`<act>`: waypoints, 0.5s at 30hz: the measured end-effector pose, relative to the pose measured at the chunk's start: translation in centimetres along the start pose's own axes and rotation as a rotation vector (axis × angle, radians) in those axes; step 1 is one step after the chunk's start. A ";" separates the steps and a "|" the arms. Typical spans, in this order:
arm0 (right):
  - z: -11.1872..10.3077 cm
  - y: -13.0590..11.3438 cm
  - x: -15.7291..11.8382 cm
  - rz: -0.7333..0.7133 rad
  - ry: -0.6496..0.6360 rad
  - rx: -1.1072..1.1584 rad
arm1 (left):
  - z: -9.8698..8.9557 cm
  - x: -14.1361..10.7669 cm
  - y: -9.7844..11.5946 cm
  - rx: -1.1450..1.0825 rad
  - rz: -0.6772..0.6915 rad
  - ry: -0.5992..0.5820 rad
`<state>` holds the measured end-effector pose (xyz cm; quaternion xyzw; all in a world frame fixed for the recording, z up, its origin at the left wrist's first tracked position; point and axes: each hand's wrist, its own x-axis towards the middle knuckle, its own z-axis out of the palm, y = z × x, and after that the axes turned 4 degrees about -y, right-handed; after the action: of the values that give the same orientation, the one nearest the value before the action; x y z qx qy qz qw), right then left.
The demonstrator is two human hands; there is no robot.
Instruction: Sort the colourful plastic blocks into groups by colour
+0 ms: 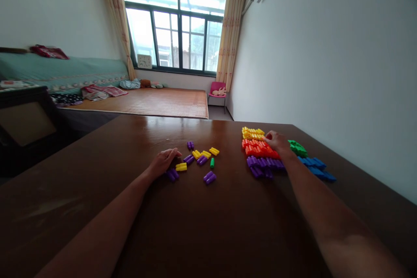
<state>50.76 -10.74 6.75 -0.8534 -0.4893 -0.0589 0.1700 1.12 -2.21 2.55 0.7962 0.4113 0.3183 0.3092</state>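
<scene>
One dark worktop (195, 226) fills the lower view, with the bed (169, 100) beyond it, below the window (179, 30).

On the right part of the worktop the pieces lie in colour groups: the purple group (265, 163) nearest, the orange group (257, 148) behind it, the yellow group (252, 134) farthest. Across the right forearm lie the blue group (317, 168) and, farther back, the green group (297, 148).

The right hand (275, 140) is at the right end of the yellow and orange groups, its grip nearly closed, fingertips down at the pieces — whether it has hold of one I cannot tell. The left hand (167, 157) is low over the worktop, fingers together and slightly curled; what is under its grip is hidden.

Smallest are the loose pieces, spread from beside the left hand towards the middle — five purple ones (210, 177), four yellow ones (181, 167) and the green one (212, 163), which stands out as a single narrow piece.
</scene>
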 end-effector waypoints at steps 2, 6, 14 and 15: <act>0.3 0.6 0.3 -0.029 -0.048 -0.048 | 0.0 0.1 -0.1 0.022 0.002 -0.008; -0.3 -1.9 -0.4 -0.107 -0.047 -0.062 | 0.1 0.2 -0.6 0.085 0.016 -0.020; 2.4 -16.0 -6.2 -0.716 -0.301 0.191 | 0.1 -0.3 0.1 0.116 0.014 -0.026; 3.0 -17.1 -6.8 -0.734 -0.347 0.178 | 0.1 -0.3 0.3 0.113 0.016 -0.029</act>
<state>32.46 -7.28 6.13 -0.6015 -0.7857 0.0715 0.1259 1.17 -2.64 2.58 0.8202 0.4176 0.2855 0.2671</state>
